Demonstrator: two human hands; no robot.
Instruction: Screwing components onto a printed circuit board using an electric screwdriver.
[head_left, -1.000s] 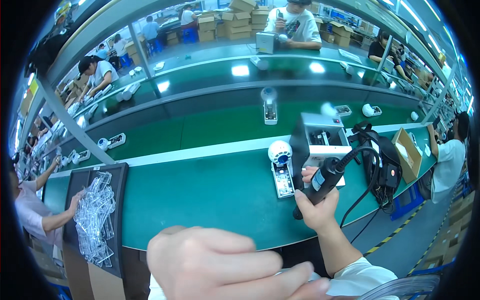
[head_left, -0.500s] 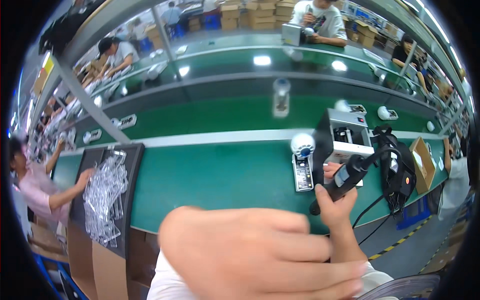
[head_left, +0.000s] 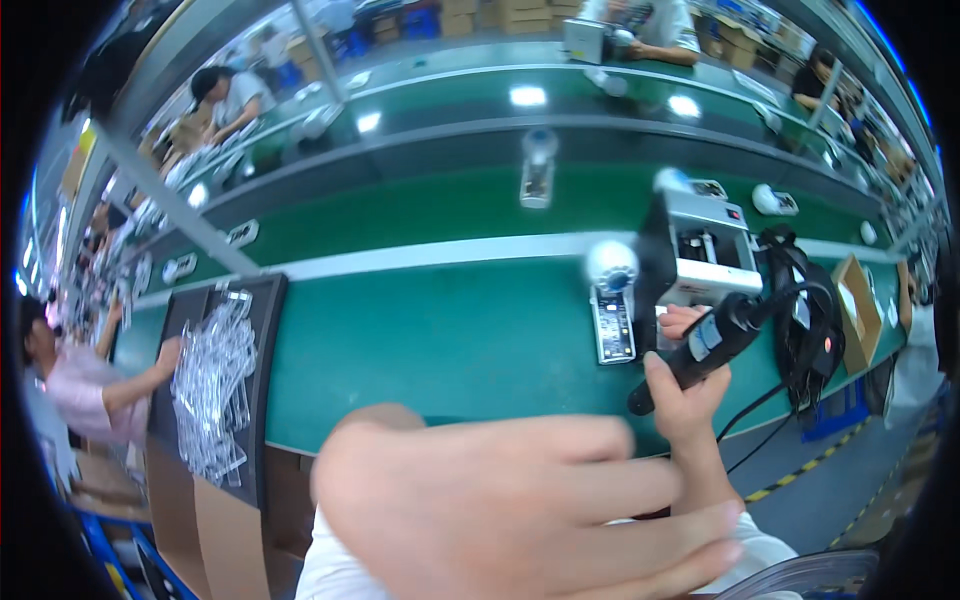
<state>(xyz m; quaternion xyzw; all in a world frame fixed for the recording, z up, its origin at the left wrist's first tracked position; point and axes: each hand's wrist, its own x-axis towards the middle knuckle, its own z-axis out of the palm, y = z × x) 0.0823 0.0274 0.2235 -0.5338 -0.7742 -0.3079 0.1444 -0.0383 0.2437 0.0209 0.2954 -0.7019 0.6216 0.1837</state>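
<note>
My right hand is closed round a black corded electric screwdriver, its fingertips showing past the tool. The driver's end points down and left over the table. Just beyond it lies a white round-headed device, its oblong base open on a circuit board. Beside that device stands a grey boxy machine with a hollow front, probably a screw feeder. My left hand is large and blurred in the foreground, fingers stretched to the right and parted, nothing seen in it. It hides the table's near edge.
Clear plastic pieces are heaped in a dark tray at left, where a person in pink reaches. Similar white devices lie on the green belt. A black bag-like thing and an open carton are at right.
The whole view has shifted, the table sitting higher in the picture. My right hand and the screwdriver appear slightly higher and further right. The middle device on the belt has moved left.
</note>
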